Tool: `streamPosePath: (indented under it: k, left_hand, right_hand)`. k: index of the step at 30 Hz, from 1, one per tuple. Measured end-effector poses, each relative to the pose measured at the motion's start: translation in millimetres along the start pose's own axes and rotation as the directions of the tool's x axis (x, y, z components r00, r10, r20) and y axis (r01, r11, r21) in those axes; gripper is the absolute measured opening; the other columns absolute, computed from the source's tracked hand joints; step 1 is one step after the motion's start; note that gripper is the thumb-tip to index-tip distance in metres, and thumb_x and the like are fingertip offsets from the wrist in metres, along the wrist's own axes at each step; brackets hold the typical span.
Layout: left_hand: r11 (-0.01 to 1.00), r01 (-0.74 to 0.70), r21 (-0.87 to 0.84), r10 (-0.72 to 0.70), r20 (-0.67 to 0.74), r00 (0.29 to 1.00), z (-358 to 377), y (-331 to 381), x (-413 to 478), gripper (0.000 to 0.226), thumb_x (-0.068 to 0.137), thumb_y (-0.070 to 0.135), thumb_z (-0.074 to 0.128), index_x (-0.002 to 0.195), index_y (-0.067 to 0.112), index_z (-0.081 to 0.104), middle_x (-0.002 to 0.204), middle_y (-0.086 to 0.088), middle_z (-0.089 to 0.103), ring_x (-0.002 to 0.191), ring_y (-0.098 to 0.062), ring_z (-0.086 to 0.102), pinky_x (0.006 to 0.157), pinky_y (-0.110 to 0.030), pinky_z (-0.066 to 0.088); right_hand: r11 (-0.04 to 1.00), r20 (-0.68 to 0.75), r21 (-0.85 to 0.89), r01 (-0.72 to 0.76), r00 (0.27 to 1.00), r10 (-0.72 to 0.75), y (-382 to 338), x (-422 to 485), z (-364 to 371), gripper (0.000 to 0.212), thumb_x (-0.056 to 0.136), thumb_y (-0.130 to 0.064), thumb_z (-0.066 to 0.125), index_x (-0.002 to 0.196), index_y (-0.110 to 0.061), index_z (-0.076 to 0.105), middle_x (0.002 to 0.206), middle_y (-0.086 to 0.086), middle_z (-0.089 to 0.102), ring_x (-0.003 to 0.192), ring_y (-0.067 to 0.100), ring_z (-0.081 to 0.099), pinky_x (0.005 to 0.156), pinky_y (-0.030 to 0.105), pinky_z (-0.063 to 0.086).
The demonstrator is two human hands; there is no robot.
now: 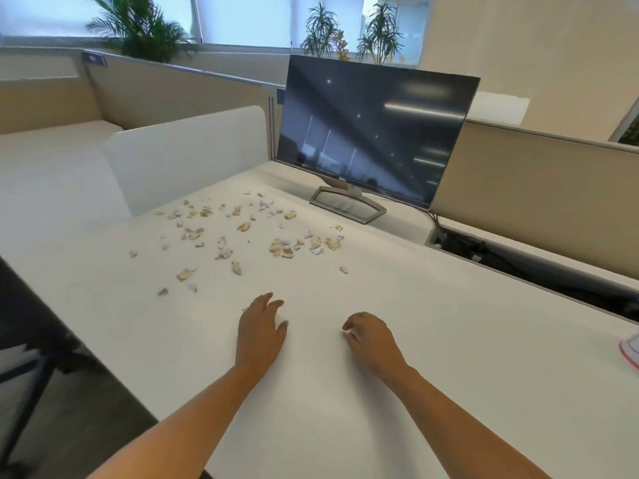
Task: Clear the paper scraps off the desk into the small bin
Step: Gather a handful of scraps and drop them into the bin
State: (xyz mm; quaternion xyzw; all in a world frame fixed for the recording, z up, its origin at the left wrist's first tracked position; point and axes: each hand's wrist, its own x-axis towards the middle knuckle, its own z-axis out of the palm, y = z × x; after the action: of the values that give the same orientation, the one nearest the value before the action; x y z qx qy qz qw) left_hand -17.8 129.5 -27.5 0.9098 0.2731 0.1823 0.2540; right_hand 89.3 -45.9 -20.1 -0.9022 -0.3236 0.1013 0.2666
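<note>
Two-handed reach over desk [449, 340], left hand [261, 331] fingers straight, right hand [371, 337] fingers curled, hold unclear

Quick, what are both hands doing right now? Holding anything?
Left hand: open, fingers relaxed, holding nothing.
Right hand: fingers curled under; whether they hold anything cannot be told.

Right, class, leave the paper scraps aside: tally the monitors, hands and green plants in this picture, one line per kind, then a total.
Monitor: 1
Hands: 2, the left hand and the right hand
Green plants: 3
Total: 6
</note>
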Motion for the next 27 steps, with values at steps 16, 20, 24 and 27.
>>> streamPosePath:
  k: [16,20,24,27]
  left_hand:
    - [0.913,0.407,-0.015,-0.407,0.002,0.913,-74,-135,65,0.068,0.093,0.018,0.051,0.145,-0.001,0.012,0.156,-0.019,0.004,0.146,-0.032,0.004,0.117,-0.043,0.007]
    - [0.937,0.35,-0.022,-0.348,0.048,0.936,-70,-141,79,0.068,0.092,0.022,0.053,0.145,0.0,0.015,0.156,-0.017,0.008,0.146,-0.028,0.005,0.117,-0.043,0.006]
    - [0.954,0.301,0.01,-0.301,0.074,0.951,-66,-142,91,0.065,0.094,0.026,0.048,0.145,0.002,0.015,0.156,-0.015,0.008,0.146,-0.028,0.005,0.118,-0.04,0.005]
    - [0.968,0.248,0.045,-0.251,0.07,0.966,-63,-143,96,0.06,0.097,0.026,0.043,0.146,0.004,0.016,0.157,-0.013,0.011,0.146,-0.027,0.007,0.119,-0.039,0.006]
  right_hand:
    - [0.979,0.147,0.187,-0.08,0.988,0.052,-134,71,82,0.028,0.076,-0.027,0.073,0.09,-0.006,0.062,0.103,0.012,0.052,0.09,0.025,0.055,0.074,0.023,0.044]
    - [0.961,0.153,0.244,-0.132,0.984,0.097,-152,92,97,0.036,0.077,-0.021,0.072,0.106,-0.006,0.056,0.105,0.005,0.039,0.098,0.024,0.052,0.075,0.02,0.037]
    - [0.953,0.113,0.268,-0.141,0.987,0.115,-163,116,103,0.043,0.08,-0.018,0.067,0.117,-0.003,0.053,0.105,0.006,0.04,0.106,0.028,0.056,0.086,0.028,0.042]
    - [0.954,0.089,0.268,-0.13,0.99,0.11,-166,136,104,0.04,0.082,-0.016,0.065,0.119,-0.002,0.054,0.111,0.012,0.046,0.103,0.028,0.057,0.087,0.028,0.043]
